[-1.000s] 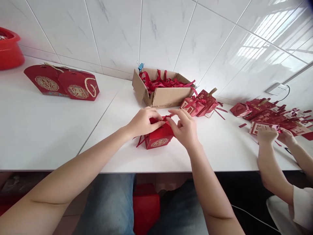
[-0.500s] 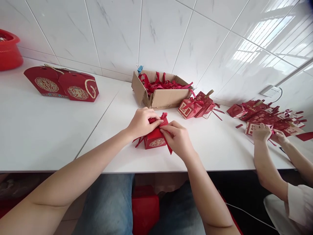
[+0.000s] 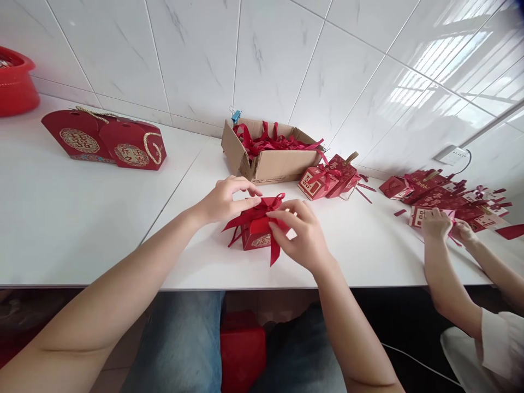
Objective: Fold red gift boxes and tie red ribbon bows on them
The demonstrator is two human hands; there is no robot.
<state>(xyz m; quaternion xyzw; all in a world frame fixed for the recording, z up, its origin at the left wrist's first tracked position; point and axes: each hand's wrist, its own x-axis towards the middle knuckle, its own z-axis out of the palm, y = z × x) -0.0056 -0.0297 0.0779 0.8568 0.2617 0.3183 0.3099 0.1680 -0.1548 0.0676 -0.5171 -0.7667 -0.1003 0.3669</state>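
A small red gift box with a gold round emblem sits near the table's front edge. A red ribbon is tied in a bow on its top, one tail pointing left and another hanging down the front. My left hand is at the box's upper left, thumb and fingers apart, the thumb tip close to the bow. On the other side my right hand has thumb and forefinger at the bow's right part, with red ribbon between them. The knot is partly hidden by the fingers.
Behind the box stands a cardboard box of red ribbons. Finished-looking bowed boxes are right of it. Two larger red boxes with rope handles and a red tub are left. At right, a co-worker's hands handle another box.
My left hand has let go of the ribbon and moved slightly left. The bow's loops and tails now show spread out. My right hand stays at the bow.
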